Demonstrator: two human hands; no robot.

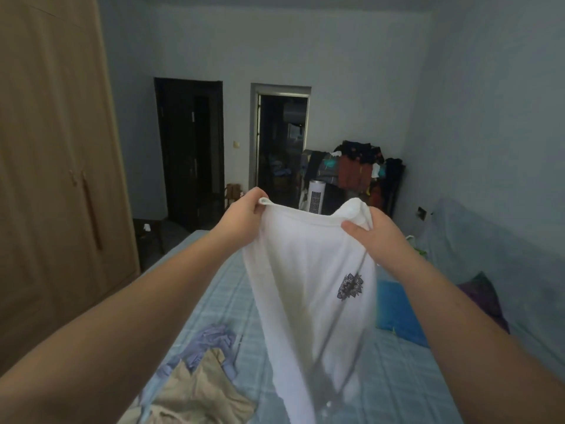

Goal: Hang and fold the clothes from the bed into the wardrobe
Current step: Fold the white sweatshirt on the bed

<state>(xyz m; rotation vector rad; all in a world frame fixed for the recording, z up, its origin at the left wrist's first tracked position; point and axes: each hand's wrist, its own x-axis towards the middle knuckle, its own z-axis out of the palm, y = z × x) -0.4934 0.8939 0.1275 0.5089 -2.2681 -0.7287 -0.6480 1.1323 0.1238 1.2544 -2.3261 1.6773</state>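
Presently: white T-shirt, small dark print, held up over the bed. Left hand and right hand, spread apart, each grip a top corner. Lilac garment and beige garment heaped on bed; wardrobe at left, doors closed.

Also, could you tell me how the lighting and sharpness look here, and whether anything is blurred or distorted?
Head view: dim, with a bluish cast; the white shirt, gripped by the left hand and right hand, is brightest, its lower end smeared by blur; the wide angle bows the wardrobe edge and stretches the forearms; the dark door shows almost no detail.
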